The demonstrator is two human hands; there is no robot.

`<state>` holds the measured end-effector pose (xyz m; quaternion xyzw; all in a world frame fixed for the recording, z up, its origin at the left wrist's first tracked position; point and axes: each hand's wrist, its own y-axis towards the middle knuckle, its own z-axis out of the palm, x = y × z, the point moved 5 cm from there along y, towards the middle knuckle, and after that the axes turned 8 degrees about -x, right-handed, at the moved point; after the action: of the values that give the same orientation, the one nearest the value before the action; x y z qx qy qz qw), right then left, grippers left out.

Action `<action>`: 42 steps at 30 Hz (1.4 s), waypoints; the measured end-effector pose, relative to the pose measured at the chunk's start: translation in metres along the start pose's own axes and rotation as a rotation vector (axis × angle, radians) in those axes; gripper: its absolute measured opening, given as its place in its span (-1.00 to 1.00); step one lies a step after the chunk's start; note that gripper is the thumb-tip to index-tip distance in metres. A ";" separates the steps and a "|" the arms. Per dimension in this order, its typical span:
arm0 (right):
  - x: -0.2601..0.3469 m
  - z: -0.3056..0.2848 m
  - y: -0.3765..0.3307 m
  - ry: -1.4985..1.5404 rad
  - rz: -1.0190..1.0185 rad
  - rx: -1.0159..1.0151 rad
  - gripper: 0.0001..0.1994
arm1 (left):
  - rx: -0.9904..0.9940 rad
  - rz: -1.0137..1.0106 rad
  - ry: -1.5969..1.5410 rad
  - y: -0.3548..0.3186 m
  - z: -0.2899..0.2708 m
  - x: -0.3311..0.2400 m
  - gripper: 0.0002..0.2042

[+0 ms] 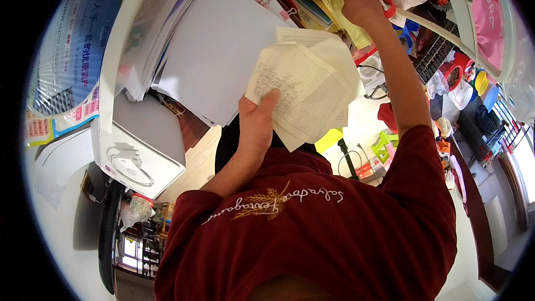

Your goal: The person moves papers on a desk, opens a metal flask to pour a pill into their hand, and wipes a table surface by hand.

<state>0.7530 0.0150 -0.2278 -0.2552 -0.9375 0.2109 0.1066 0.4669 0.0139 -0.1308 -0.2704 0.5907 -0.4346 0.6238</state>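
My left hand [259, 117] is closed on a loose stack of thin, yellowed paper sheets [304, 86], thumb on top. The top sheet has handwriting and ruled lines. These sheets fan out in front of my chest. Farther off to the right, my right hand [362, 8] reaches into an open red bag [363, 56] packed with papers and booklets. Its fingers close near the top of a crumpled yellow paper [332, 5], and the fingertips are partly hidden among the contents. A booklet with a dark teal cover [313, 8] stands beside the yellow paper.
A large pile of white paper [220, 44] lies left of the sheets, with a binder clip [291, 11] at its far edge. A white box-like device with a coiled cable [131, 167] sits at the left. A keyboard [437, 50] lies beyond my right forearm, near a pink package [482, 17].
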 end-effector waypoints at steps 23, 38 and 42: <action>-0.041 0.073 -0.059 1.796 0.216 0.253 -0.49 | 0.036 0.324 0.187 0.045 0.075 -0.029 -0.71; -0.022 0.121 -0.099 1.323 0.516 0.005 -0.52 | 0.237 0.643 1.289 0.179 0.148 0.001 -0.56; -0.044 0.161 -0.094 1.080 0.561 -0.112 -0.38 | 0.285 1.073 1.396 0.153 0.151 -0.001 -0.53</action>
<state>0.6996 -0.1364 -0.3320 -0.5687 -0.6575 0.0222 0.4937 0.6479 0.0613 -0.2370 0.4489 0.8235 -0.2190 0.2691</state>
